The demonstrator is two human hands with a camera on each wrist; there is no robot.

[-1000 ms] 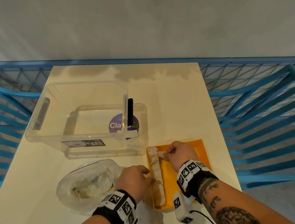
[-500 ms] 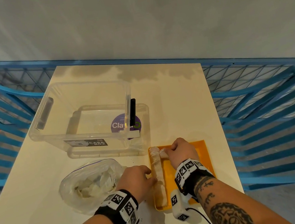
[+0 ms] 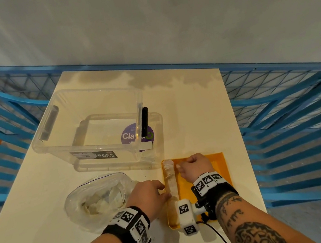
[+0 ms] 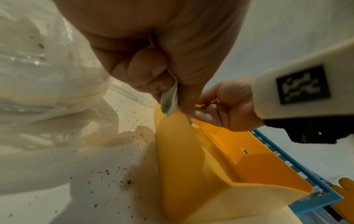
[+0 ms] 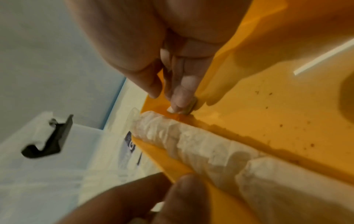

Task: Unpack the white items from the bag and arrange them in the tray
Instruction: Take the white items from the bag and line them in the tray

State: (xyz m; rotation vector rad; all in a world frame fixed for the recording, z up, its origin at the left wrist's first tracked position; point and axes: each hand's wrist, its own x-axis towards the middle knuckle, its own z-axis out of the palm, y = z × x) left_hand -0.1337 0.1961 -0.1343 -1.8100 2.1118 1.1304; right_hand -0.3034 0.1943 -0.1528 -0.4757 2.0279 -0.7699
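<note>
An orange tray lies at the table's near right. A row of white items runs along its left wall. My left hand sits at the tray's left edge by the row's middle; in the left wrist view my left hand pinches a small white item between thumb and fingers. Inside the tray, my right hand has curled fingers at the row's far end, and its fingertips pinch a small white piece beside the row. A clear bag holding more white items lies left of the tray.
A clear plastic box with a black clip stands on its lid behind the bag and tray. Blue railings flank the table on both sides. Dark specks dot the table beside the tray.
Almost nothing differs. Both hands stay at the row of white items, the right hand's fingers working at its far end.
</note>
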